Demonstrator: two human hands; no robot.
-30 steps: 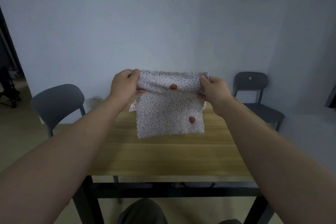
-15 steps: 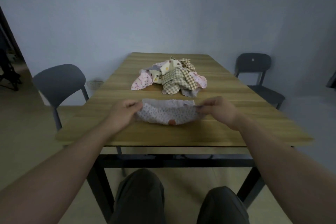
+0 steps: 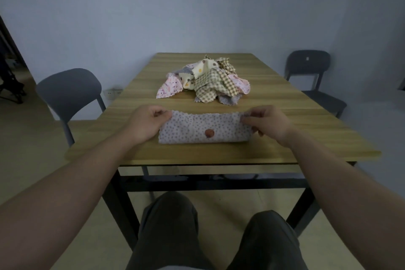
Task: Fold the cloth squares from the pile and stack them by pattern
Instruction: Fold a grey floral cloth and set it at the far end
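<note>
A grey chair (image 3: 68,92) stands at the left side of a wooden table (image 3: 295,129), with a wall socket (image 3: 112,92) low on the wall behind it. A seated person, knees showing under the near edge, reaches both bare arms over the tabletop.

The left hand (image 3: 145,126) has its fingers curled and pinches the far left corner of a dotted cloth (image 3: 197,131) between thumb and fingertips. The cloth, pale with small dark dots and one reddish-brown round mark near its middle, lies flat as a long folded band on the near part of the table, running along the front edge. The right hand (image 3: 268,124) pinches the cloth's far right corner in the same way, fingers bent inward and the heel of the hand just beside the band's end.

Beyond the band and apart from it, a loose pile (image 3: 210,81) of cloth squares sits at the table's middle: pink dotted, cream with large spots, tan check and greyish pieces tumbled together. A dark chair (image 3: 308,66) stands at the far right.
</note>
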